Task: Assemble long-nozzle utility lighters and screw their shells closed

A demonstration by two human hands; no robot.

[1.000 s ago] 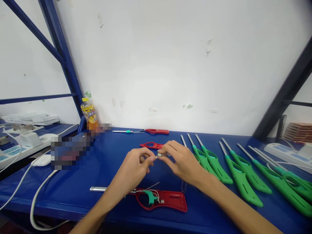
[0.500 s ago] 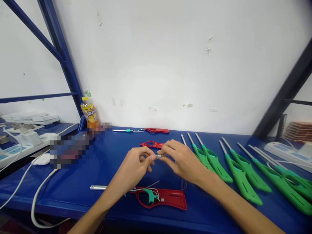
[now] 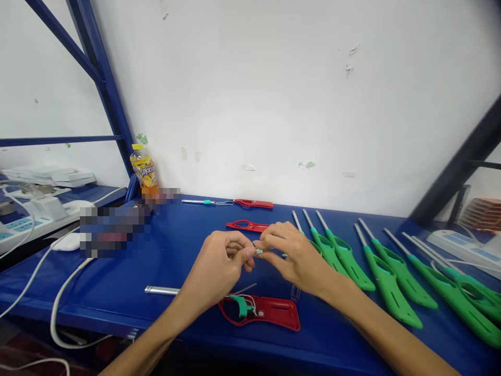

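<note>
My left hand (image 3: 223,261) and my right hand (image 3: 295,256) meet above the table's middle, fingertips pinched on a small pale, partly metallic piece (image 3: 259,251). Its exact kind is hidden by the fingers. Below them lies an opened red lighter half (image 3: 282,312) with a green trigger (image 3: 243,306), white wires and a metal tube (image 3: 160,290) pointing left. My left forearm covers part of that tube. Beside the red half is a small clear piece (image 3: 295,293). Beyond my hands rests another red shell half (image 3: 250,226), partly covered by my right hand.
Several green long-necked lighters (image 3: 395,295) lie on the right. Near the wall is a red lighter part (image 3: 254,203) with a metal tube. A drink bottle (image 3: 145,169) stands at the back left. Power strips (image 3: 462,245) and a white cable (image 3: 55,313) flank the blue table (image 3: 176,240).
Both hands stay together on the small piece, with the fingers shifted slightly. The camera view has tilted a little; the lighters and red parts lie as before.
</note>
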